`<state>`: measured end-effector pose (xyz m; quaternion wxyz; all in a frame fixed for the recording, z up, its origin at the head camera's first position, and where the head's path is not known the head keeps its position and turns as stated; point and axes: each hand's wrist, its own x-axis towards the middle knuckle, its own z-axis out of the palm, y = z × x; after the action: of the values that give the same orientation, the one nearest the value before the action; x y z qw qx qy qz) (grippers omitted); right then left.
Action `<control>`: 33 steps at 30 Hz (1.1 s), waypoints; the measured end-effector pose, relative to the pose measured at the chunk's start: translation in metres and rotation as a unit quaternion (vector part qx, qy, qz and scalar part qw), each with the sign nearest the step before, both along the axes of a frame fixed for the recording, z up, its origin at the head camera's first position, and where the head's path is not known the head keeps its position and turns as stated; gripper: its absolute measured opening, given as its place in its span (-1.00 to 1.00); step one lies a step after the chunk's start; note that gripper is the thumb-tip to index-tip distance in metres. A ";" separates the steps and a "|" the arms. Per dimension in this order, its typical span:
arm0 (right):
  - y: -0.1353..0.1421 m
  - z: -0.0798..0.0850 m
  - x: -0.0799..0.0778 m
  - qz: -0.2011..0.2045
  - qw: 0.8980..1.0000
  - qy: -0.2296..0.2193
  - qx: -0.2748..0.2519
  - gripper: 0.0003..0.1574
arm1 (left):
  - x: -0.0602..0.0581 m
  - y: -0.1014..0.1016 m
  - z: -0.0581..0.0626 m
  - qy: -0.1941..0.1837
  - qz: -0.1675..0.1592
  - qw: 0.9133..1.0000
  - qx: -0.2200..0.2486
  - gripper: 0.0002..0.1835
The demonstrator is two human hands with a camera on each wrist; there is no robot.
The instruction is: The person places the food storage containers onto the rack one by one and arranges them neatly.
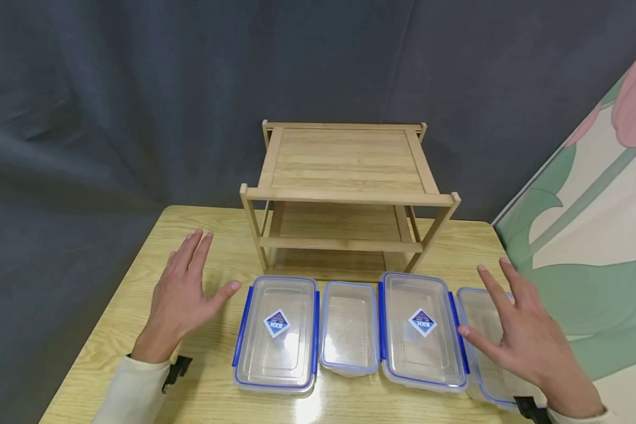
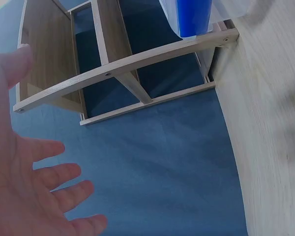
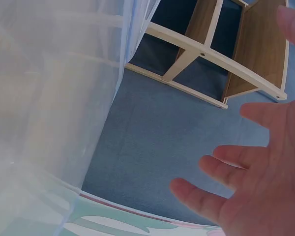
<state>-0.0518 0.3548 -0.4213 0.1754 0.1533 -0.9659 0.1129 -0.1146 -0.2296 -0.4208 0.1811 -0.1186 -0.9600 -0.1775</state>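
Note:
Four is avoided here: several clear lidded plastic boxes stand in a row on the table. The leftmost large box [image 1: 275, 359] and another large box [image 1: 421, 359] have blue side clips and blue diamond labels. Between them sits a smaller box [image 1: 348, 324] with a pale blue rim. A further box [image 1: 487, 353] at the right is partly hidden by my right hand [image 1: 530, 335], which hovers over it with fingers spread, holding nothing. My left hand [image 1: 182, 294] is held above the table, left of the leftmost box, fingers extended and thumb apart. Both palms show in the wrist views.
Behind the boxes stands a wooden rack [image 1: 350, 159] with several tiers, close to their back edges. A dark curtain [image 1: 318, 59] hangs behind the wooden table [image 1: 111, 347]. Cloth with a flower print [image 1: 593, 235] borders the right side.

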 end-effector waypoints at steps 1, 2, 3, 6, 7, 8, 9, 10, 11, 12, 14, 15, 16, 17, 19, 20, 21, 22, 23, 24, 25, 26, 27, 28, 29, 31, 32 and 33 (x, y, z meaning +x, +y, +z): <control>0.000 0.000 0.001 0.000 1.000 0.005 -0.003 0.46 | -0.001 0.001 0.000 0.002 0.000 1.000 0.003 0.09; 0.000 -0.001 0.001 0.001 1.000 0.012 -0.007 0.44 | -0.002 0.002 0.000 0.003 0.000 1.000 0.007 0.08; 0.000 -0.001 0.002 0.002 1.000 0.020 -0.012 0.41 | -0.002 0.002 0.001 0.003 0.000 1.000 0.011 0.07; -0.001 -0.003 0.003 0.006 0.999 0.043 -0.028 0.31 | -0.004 0.004 0.001 0.009 -0.002 1.000 0.026 0.03; -0.001 -0.003 0.003 0.007 0.998 0.050 -0.033 0.28 | -0.005 0.005 0.000 0.012 -0.004 0.999 0.032 0.02; -0.001 -0.004 0.004 0.008 0.998 0.057 -0.038 0.25 | -0.006 0.006 0.000 0.016 -0.007 0.999 0.037 0.02; -0.001 -0.004 0.004 0.008 0.997 0.061 -0.045 0.23 | -0.007 0.007 0.000 0.019 -0.009 0.999 0.043 0.01; -0.002 -0.005 0.005 0.008 0.997 0.063 -0.053 0.21 | -0.008 0.008 0.000 0.023 -0.011 0.999 0.048 0.00; -0.002 -0.005 0.005 0.007 0.996 0.065 -0.060 0.20 | -0.009 0.009 0.000 0.027 -0.012 0.998 0.053 0.00; -0.002 -0.005 0.006 0.007 0.996 0.065 -0.068 0.18 | -0.010 0.009 -0.001 0.032 -0.014 0.998 0.058 -0.01; -0.002 -0.007 0.007 0.004 0.994 0.064 -0.084 0.17 | -0.013 0.011 -0.001 0.042 -0.018 0.997 0.070 -0.03; -0.001 -0.007 0.008 0.001 0.994 0.061 -0.092 0.16 | -0.014 0.011 -0.002 0.047 -0.020 0.996 0.076 -0.04; -0.001 -0.008 0.009 -0.003 0.993 0.058 -0.099 0.16 | -0.016 0.011 -0.002 0.053 -0.023 0.995 0.080 -0.05; -0.001 -0.008 0.010 -0.009 0.993 0.055 -0.104 0.16 | -0.018 0.011 -0.003 0.059 -0.026 0.994 0.084 -0.06; 0.000 -0.009 0.012 -0.019 0.992 0.051 -0.112 0.16 | -0.022 0.011 -0.004 0.070 -0.030 0.993 0.094 -0.08; 0.000 -0.010 0.013 -0.024 0.992 0.053 -0.114 0.16 | -0.023 0.012 -0.004 0.075 -0.033 0.992 0.099 -0.09; 0.001 -0.011 0.014 -0.027 0.991 0.058 -0.116 0.15 | -0.025 0.012 -0.005 0.079 -0.035 0.991 0.105 -0.10; 0.001 -0.012 0.015 -0.029 0.990 0.064 -0.119 0.13 | -0.026 0.012 -0.005 0.083 -0.037 0.990 0.110 -0.11; 0.002 -0.012 0.016 -0.030 0.989 0.072 -0.123 0.11 | -0.027 0.013 -0.006 0.085 -0.038 0.989 0.116 -0.12; 0.003 -0.013 0.017 -0.031 0.988 0.081 -0.129 0.09 | -0.028 0.013 -0.006 0.087 -0.039 0.988 0.123 -0.13; 0.004 -0.014 0.017 -0.028 0.986 0.090 -0.137 0.06 | -0.029 0.014 -0.007 0.088 -0.040 0.987 0.129 -0.14; 0.005 -0.015 0.018 -0.028 0.984 0.097 -0.145 0.04 | -0.030 0.014 -0.008 0.088 -0.042 0.986 0.136 -0.15; 0.006 -0.015 0.019 -0.027 0.982 0.103 -0.155 0.01 | -0.031 0.014 -0.009 0.088 -0.043 0.985 0.142 -0.16; 0.008 -0.016 0.020 -0.025 0.980 0.107 -0.164 -0.02 | -0.031 0.015 -0.010 0.087 -0.044 0.984 0.148 -0.16; 0.009 -0.016 0.021 -0.025 0.979 0.109 -0.172 -0.04 | -0.032 0.015 -0.010 0.087 -0.047 0.983 0.154 -0.17; 0.011 -0.017 0.023 -0.027 0.976 0.109 -0.184 -0.08 | -0.033 0.016 -0.011 0.084 -0.054 0.981 0.166 -0.19; 0.012 -0.018 0.024 -0.029 0.976 0.108 -0.188 -0.09 | -0.034 0.017 -0.011 0.082 -0.058 0.980 0.173 -0.20; 0.013 -0.018 0.025 -0.032 0.975 0.107 -0.191 -0.10 | -0.034 0.017 -0.012 0.079 -0.062 0.979 0.180 -0.21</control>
<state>-0.0263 0.3678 -0.4395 0.3074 0.0977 -0.9066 0.2722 -0.1484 -0.2124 -0.4323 0.2635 -0.1569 -0.8858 -0.3482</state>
